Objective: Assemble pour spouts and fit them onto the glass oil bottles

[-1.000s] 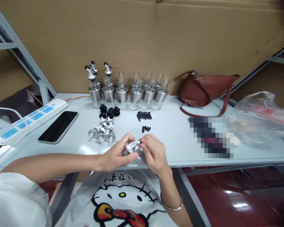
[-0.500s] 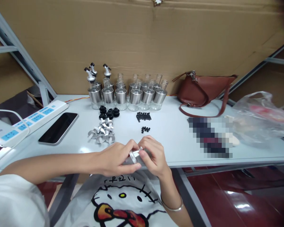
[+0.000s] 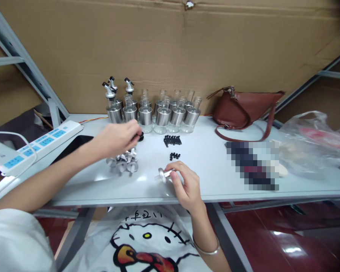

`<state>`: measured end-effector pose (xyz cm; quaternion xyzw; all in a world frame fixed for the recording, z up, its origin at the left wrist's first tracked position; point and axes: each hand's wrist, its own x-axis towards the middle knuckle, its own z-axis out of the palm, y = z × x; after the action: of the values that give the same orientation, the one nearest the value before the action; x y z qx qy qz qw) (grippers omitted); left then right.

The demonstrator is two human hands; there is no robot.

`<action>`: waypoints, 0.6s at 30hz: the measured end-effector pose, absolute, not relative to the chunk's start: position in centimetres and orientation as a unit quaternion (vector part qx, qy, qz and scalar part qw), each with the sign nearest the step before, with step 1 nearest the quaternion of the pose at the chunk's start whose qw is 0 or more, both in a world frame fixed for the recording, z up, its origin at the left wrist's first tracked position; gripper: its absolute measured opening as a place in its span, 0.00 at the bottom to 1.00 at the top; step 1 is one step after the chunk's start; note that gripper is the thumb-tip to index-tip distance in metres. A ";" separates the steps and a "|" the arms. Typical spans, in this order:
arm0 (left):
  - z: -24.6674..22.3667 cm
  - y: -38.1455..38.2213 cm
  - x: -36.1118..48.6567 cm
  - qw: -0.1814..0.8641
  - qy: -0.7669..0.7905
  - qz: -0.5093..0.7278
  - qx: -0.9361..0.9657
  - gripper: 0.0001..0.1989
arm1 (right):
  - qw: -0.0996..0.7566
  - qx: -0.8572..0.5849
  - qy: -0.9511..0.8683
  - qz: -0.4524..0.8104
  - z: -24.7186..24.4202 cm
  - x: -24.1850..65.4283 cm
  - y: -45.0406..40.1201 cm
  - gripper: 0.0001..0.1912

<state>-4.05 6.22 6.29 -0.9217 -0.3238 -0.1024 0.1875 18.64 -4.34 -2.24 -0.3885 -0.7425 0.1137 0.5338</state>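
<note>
right hand [image 3: 187, 186] pinches silver spout [image 3: 163, 175], apparently leaving one end free; left hand [image 3: 119, 138], finger grip hidden, at black stopper [image 3: 141, 136].

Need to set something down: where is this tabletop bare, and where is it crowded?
The tabletop is bare between the small black pieces and the pixelated item; a smaller patch lies between silver spouts and front edge. Crowded: the back with bottles, the left with power strip, phone and left forearm, the far right with the plastic bag.

Left hand [image 3: 119, 138]'s over some black stoppers [image 3: 141, 137] just in front of the bottles [image 3: 162, 116]. Right hand [image 3: 186, 184]'s got a silver pourer [image 3: 161, 175] pinched.
</note>
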 end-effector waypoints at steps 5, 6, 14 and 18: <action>7.0 10.1 -7.1 0.208 -0.457 -0.018 -0.864 0.12 | 0.523 -0.392 -0.749 0.111 -2.3 18.6 -4.3 0.09; 6.8 10.5 -7.3 0.204 -0.458 -0.006 -0.865 0.11 | 0.523 -0.392 -0.749 0.110 -2.3 18.6 -4.3 0.09; 5.4 9.9 -5.7 0.156 -0.412 0.035 -0.897 0.12 | 0.522 -0.394 -0.749 0.109 -2.3 18.7 -4.2 0.09; 5.1 10.1 -5.5 0.175 -0.410 0.035 -0.895 0.12 | 0.525 -0.392 -0.748 0.111 -2.3 18.6 -4.2 0.09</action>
<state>-5.53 10.13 5.06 -0.8946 -0.4097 0.0353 0.1748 18.59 -4.19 -2.27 -0.3917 -0.7476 0.1108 0.5248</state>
